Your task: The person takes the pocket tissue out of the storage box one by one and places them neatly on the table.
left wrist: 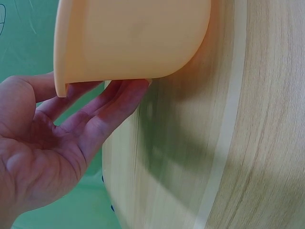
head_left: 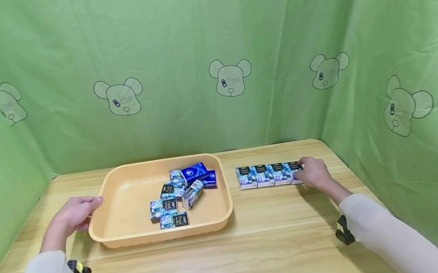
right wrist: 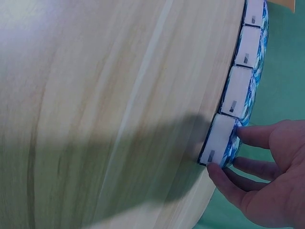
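Note:
My left hand (head_left: 78, 212) grips the left rim of a pale orange plastic tray (head_left: 145, 238). The left wrist view has the thumb at the lip and the other fingers under the tray's wall (left wrist: 133, 43). To the right of the tray, several floral tissue packs (head_left: 264, 175) with black labels form a straight row, side by side. My right hand (head_left: 315, 173) holds the rightmost tissue pack (right wrist: 219, 138), thumb on its printed face and fingertips at its outer end. Part of that pack is hidden by the fingers in the head view.
Inside the tray, floral tissue packs (head_left: 163, 208) lie loosely at the middle and right, with dark blue packs (head_left: 194, 172) among them. The wooden table (head_left: 223, 269) meets green curtains (head_left: 183, 128) at the back and sides.

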`<state>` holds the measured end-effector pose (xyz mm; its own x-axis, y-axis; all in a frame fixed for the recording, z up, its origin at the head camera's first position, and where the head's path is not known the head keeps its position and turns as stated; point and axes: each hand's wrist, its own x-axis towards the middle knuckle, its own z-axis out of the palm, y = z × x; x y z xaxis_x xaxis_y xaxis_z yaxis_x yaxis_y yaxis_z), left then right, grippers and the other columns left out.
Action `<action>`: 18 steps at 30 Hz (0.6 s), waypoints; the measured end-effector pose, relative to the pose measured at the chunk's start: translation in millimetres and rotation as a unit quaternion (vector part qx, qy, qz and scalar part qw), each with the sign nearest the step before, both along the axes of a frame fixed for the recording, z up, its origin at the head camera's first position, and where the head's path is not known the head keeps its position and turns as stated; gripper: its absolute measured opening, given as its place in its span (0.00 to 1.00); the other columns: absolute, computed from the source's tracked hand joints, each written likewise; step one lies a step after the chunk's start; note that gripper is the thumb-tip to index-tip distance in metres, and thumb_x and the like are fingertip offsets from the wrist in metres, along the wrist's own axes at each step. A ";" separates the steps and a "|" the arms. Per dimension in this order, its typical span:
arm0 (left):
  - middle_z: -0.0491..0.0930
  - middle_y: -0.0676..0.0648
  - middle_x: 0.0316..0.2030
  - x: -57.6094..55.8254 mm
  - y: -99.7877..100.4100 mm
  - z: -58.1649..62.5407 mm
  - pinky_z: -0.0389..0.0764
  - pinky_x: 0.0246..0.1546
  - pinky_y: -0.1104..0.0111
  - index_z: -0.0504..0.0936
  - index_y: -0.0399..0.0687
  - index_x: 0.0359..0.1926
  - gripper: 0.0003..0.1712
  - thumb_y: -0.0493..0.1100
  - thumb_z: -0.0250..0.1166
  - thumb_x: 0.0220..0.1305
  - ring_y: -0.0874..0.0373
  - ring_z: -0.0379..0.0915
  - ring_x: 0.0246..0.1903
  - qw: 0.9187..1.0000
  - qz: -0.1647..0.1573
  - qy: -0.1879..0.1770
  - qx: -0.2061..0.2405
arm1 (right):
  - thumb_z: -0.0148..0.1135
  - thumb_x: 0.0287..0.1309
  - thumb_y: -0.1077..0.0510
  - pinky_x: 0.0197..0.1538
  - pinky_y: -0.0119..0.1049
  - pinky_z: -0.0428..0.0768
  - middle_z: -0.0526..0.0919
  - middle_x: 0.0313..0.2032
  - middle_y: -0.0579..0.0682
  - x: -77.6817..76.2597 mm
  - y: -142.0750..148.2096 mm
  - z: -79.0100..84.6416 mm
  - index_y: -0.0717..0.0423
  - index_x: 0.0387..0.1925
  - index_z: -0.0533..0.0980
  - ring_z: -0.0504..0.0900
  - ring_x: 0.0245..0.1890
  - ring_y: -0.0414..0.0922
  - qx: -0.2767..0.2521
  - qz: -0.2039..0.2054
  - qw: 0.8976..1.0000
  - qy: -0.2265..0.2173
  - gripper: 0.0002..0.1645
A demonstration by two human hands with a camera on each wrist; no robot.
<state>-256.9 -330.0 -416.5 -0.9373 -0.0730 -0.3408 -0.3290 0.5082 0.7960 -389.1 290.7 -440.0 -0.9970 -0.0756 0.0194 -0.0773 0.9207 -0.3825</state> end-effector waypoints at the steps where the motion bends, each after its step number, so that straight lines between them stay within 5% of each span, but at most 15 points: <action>1: 0.74 0.24 0.58 0.1 0.1 0.3 0.86 0.34 0.66 0.54 0.22 0.73 0.38 0.51 0.48 0.80 0.60 0.82 0.34 1.000 -0.001 0.000 -0.001 | 0.64 0.61 0.56 0.56 0.61 0.78 0.78 0.55 0.75 0.1 0.3 0.0 0.76 0.61 0.71 0.77 0.52 0.71 0.000 0.001 1.000 0.001 0.33; 18: 0.76 0.26 0.56 0.2 0.0 1.5 0.87 0.35 0.65 0.53 0.23 0.74 0.39 0.52 0.48 0.80 0.61 0.81 0.34 1.000 0.003 -0.005 0.001 | 0.62 0.63 0.56 0.59 0.62 0.77 0.77 0.56 0.75 0.6 -0.2 0.3 0.75 0.63 0.70 0.76 0.54 0.71 -0.001 -0.006 1.000 -0.009 0.34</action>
